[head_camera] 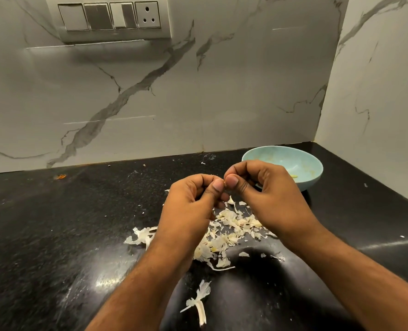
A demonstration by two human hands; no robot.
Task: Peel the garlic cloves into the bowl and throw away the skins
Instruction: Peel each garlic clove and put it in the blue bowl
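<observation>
Black counter [55, 223] strewn with skins [224, 235]; both hands' fingers [218, 186] pinch a hidden clove, blocking the bowl [301, 161]

Pale blue bowl [303, 177] by wall, papery garlic skins [227, 235] heaped on counter

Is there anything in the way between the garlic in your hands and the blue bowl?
Nothing visible blocks it. The garlic clove is pinched between the left hand and the right hand, and the bowl sits open just behind the right hand. The skins lie lower, on the counter.
</observation>
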